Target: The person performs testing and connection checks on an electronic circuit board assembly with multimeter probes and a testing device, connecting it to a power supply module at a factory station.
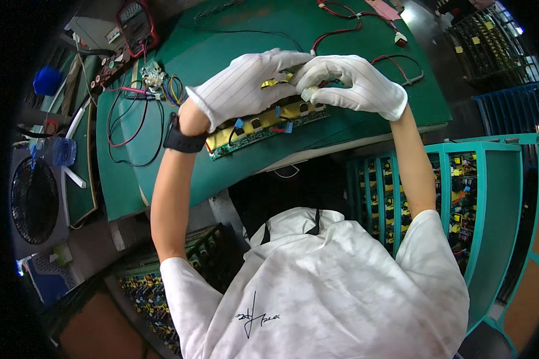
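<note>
A long green circuit board (248, 141) with yellow-wrapped parts, dark components and blue-tipped leads lies near the front edge of the green-topped table (203, 54). Both my hands wear white striped gloves and meet above its far side. My left hand (248, 84) reaches in from the left, fingers bent toward the right one; yellow shows between its thumb and fingers, and whatever its fingertips grip is hidden. My right hand (356, 84) is closed in a pinch, a small whitish connector-like piece (309, 94) at its thumb and fingertips.
A red-cased multimeter (136, 25) stands at the far left, near a small board (154, 76) with tangled leads. Red and black cables (335, 33) with a white plug (400, 39) lie at the back right. Below right stands a green rack (494, 197) of boards; more boards (156, 305) sit lower left.
</note>
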`<control>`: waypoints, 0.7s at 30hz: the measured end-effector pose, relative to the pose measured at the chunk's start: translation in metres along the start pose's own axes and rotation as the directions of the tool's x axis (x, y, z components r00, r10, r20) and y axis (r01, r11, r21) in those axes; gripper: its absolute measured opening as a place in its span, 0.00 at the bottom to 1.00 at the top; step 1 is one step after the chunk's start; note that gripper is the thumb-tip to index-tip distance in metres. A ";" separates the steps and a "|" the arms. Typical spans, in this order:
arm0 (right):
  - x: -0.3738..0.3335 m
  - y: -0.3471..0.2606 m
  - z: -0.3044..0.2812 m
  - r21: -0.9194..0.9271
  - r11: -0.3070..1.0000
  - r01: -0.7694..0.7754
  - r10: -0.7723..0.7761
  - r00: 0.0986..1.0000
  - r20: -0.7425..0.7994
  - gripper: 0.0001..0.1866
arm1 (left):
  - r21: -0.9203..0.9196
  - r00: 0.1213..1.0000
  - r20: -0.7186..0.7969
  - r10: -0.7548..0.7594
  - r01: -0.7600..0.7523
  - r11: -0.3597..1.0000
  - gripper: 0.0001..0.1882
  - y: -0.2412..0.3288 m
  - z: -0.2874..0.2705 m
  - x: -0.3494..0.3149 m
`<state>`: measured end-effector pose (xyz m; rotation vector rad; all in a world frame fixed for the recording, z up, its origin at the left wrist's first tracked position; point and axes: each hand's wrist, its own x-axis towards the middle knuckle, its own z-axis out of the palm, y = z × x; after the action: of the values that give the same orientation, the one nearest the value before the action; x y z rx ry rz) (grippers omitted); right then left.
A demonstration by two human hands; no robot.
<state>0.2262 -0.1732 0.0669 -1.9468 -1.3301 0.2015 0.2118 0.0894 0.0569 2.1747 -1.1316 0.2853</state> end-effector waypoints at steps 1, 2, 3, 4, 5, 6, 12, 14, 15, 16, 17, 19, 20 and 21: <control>-0.003 0.000 -0.002 -0.008 1.000 -0.008 0.008 1.000 -0.005 0.19 | -0.060 0.982 0.172 -0.075 0.086 0.994 0.26 -0.003 0.002 0.007; -0.006 0.001 -0.004 0.073 0.996 -0.046 0.049 0.998 -0.042 0.17 | -0.065 0.983 0.173 -0.064 0.076 0.995 0.26 -0.006 0.004 0.011; -0.010 0.000 -0.005 0.157 0.984 -0.082 0.095 0.992 -0.079 0.16 | -0.091 0.988 0.139 -0.067 0.081 0.993 0.25 -0.006 0.005 0.015; -0.013 -0.001 -0.007 0.172 0.984 -0.052 0.072 0.991 -0.114 0.18 | -0.118 0.992 0.106 -0.073 0.085 0.989 0.24 -0.007 0.007 0.019; -0.016 -0.004 -0.008 0.167 0.984 -0.062 0.083 0.989 -0.120 0.18 | -0.146 0.994 0.073 -0.080 0.090 0.985 0.24 -0.009 0.009 0.022; -0.019 -0.006 -0.010 0.194 0.978 -0.074 0.109 0.978 -0.178 0.18 | -0.152 0.995 0.073 -0.072 0.082 0.985 0.24 -0.012 0.011 0.025; -0.036 -0.007 -0.016 -0.167 0.959 -0.227 0.147 0.909 -0.389 0.17 | -0.338 0.983 0.080 -0.164 0.182 0.924 0.14 -0.016 0.021 0.026; -0.040 -0.005 -0.013 -0.230 0.944 -0.236 0.121 0.897 -0.426 0.16 | -0.366 0.986 0.059 -0.158 0.169 0.915 0.14 -0.014 0.023 0.027; -0.040 -0.005 -0.011 -0.289 0.927 -0.238 0.085 0.886 -0.457 0.16 | -0.370 0.982 0.082 -0.170 0.188 0.910 0.14 -0.014 0.024 0.027; -0.040 -0.007 -0.010 -0.288 0.927 -0.240 0.087 0.884 -0.458 0.16 | -0.372 0.978 0.105 -0.182 0.209 0.905 0.15 -0.013 0.024 0.028; -0.039 -0.010 -0.010 -0.360 0.896 -0.260 0.076 0.888 -0.454 0.15 | -0.373 0.978 0.107 -0.181 0.208 0.904 0.15 -0.011 0.024 0.028; -0.039 -0.014 -0.010 -0.426 0.861 -0.278 0.065 0.891 -0.450 0.14 | -0.313 0.984 0.055 -0.169 0.178 0.933 0.14 -0.004 0.023 0.028; -0.038 -0.014 -0.010 -0.433 0.854 -0.287 0.071 0.890 -0.450 0.14 | -0.313 0.984 0.058 -0.169 0.179 0.933 0.14 -0.004 0.025 0.028; -0.038 -0.015 -0.009 -0.441 0.848 -0.294 0.076 0.890 -0.449 0.14 | -0.284 0.988 0.017 -0.151 0.150 0.947 0.13 -0.004 0.027 0.026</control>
<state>0.2032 -0.2076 0.0727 -2.3811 -0.9550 -0.4998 0.2275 0.0570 0.0471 1.9878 -0.9334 0.0554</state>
